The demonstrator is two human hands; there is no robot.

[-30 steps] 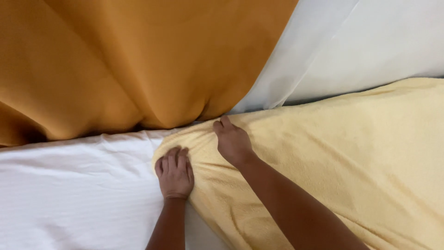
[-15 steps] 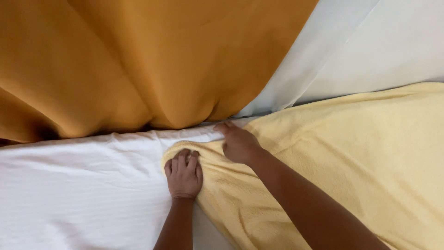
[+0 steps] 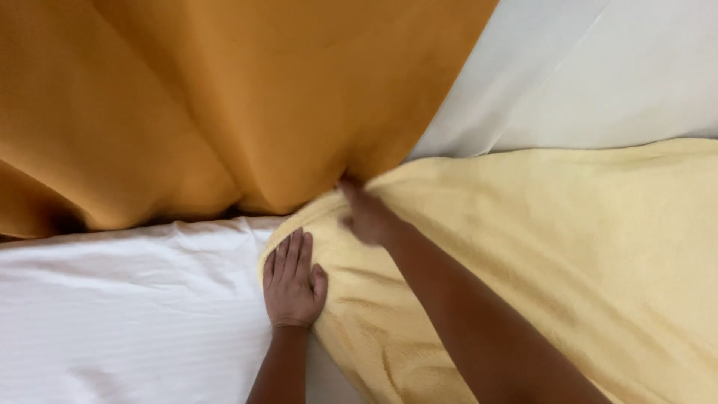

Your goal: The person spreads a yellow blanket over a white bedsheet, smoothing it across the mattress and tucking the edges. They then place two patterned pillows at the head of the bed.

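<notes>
The left hand (image 3: 293,284) lay flat and open at six o'clock, pressing the rounded edge of the pale yellow blanket (image 3: 538,262) against the white striped sheet (image 3: 127,314). Beyond it, the blurred right hand (image 3: 366,213) reached toward twelve o'clock, fingers seemingly tucking the blanket's edge beneath the hanging orange curtain (image 3: 209,97); its grip could not be told. Smoothing appeared underway; a firmer tuck seemed called for.
</notes>
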